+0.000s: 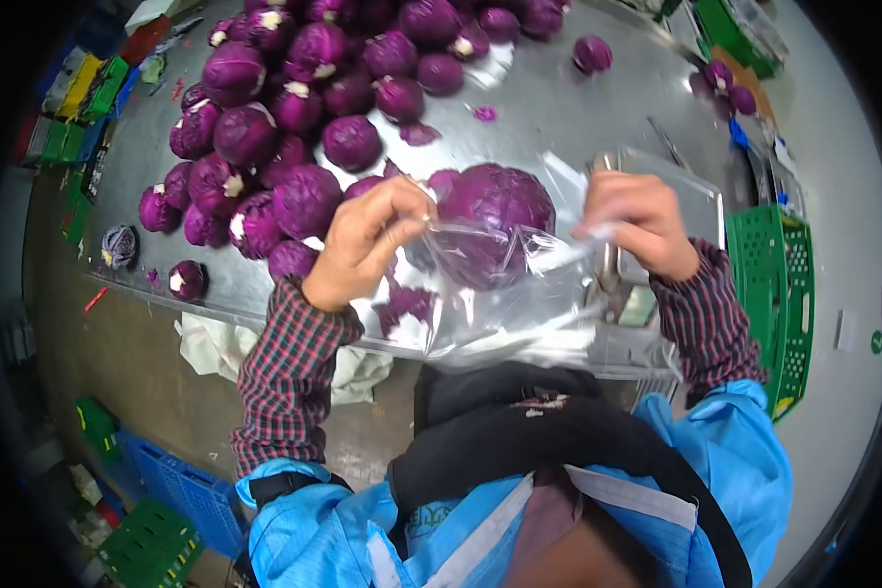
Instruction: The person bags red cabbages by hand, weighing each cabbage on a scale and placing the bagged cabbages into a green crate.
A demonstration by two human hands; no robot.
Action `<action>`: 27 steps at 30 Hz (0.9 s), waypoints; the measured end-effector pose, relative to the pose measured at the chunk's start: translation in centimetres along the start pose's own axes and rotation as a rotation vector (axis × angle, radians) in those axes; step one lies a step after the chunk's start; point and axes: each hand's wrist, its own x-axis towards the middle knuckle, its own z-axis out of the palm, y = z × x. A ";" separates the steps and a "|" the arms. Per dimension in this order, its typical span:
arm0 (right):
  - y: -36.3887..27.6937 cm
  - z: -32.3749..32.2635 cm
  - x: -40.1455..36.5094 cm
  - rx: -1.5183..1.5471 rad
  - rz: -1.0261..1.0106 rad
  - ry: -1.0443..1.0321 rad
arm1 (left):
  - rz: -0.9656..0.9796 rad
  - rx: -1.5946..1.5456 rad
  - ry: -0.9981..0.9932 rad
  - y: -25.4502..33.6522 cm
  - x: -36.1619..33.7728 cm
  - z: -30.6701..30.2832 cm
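Observation:
Between my two hands a clear plastic bag (505,314) is stretched at the table's front edge. My left hand (377,235) pinches one side of its edge between thumb and fingers. On the opposite side my right hand (637,220), slightly blurred, has its fingers closed on the bag's other edge. A large red cabbage (500,206) lies just behind the bag, its lower part seen through the film. Loose purple leaves (404,304) lie beside the bag, below my left hand.
Many red cabbages (309,196) are heaped on the metal table (549,108) at the left and back. A knife (668,142) lies at the back right. Green crates (769,294) stand at the right. A blue pallet (181,490) is on the floor at lower left.

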 end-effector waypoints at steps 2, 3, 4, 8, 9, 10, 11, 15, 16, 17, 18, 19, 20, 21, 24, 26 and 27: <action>-0.8 0.5 -4.1 -0.201 0.078 0.025 | 0.015 0.196 -0.030 0.3 0.7 2.1; -1.9 0.3 -5.1 -0.212 -0.046 0.063 | 0.059 0.271 -0.078 0.6 0.9 3.1; -2.7 -0.4 -5.5 -0.225 -0.182 0.090 | 0.105 0.358 -0.115 0.8 1.3 4.0; 1.1 -0.1 -10.1 -0.405 -0.089 0.118 | 0.205 0.641 -0.134 0.7 1.3 7.3; 0.4 -0.4 -11.2 -0.479 -0.218 0.124 | 0.216 0.711 -0.142 0.1 0.6 8.1; 0.1 -0.2 -12.3 -0.569 -0.329 0.101 | 0.203 0.704 -0.175 0.1 0.1 9.0; 0.6 0.6 -14.0 -0.456 -0.208 0.113 | 0.139 0.682 -0.167 -0.5 -0.8 10.1; -0.1 1.3 -17.3 -0.270 -0.022 0.160 | -0.162 0.673 -0.293 6.6 -0.6 15.5; -0.3 1.2 -17.3 -0.276 -0.049 0.146 | -0.134 0.694 -0.373 7.5 -0.6 17.3; -0.4 1.1 -17.4 -0.279 -0.052 0.119 | -0.111 0.732 -0.382 8.4 -0.4 18.9; -0.6 0.9 -17.4 -0.279 -0.053 0.095 | -0.097 0.720 -0.232 8.1 -0.7 20.5; -1.0 0.7 -17.4 -0.288 -0.072 0.098 | -0.086 0.649 -0.157 7.2 -1.2 21.0; -1.2 0.7 -17.6 -0.303 -0.027 0.059 | -0.082 0.573 -0.086 6.3 -1.8 21.3; -1.4 0.7 -17.6 -0.320 0.019 0.020 | -0.080 0.583 -0.080 6.6 -1.6 21.2; -1.8 -0.8 -17.7 -0.210 0.073 -0.109 | -0.066 0.525 0.067 6.8 -2.3 21.3; -3.6 -1.5 -17.0 -0.202 0.243 -0.014 | -0.075 0.576 0.081 6.1 -3.0 21.7; -2.7 -1.3 -16.6 -0.209 0.130 0.152 | -0.034 0.528 0.150 7.1 -2.5 22.0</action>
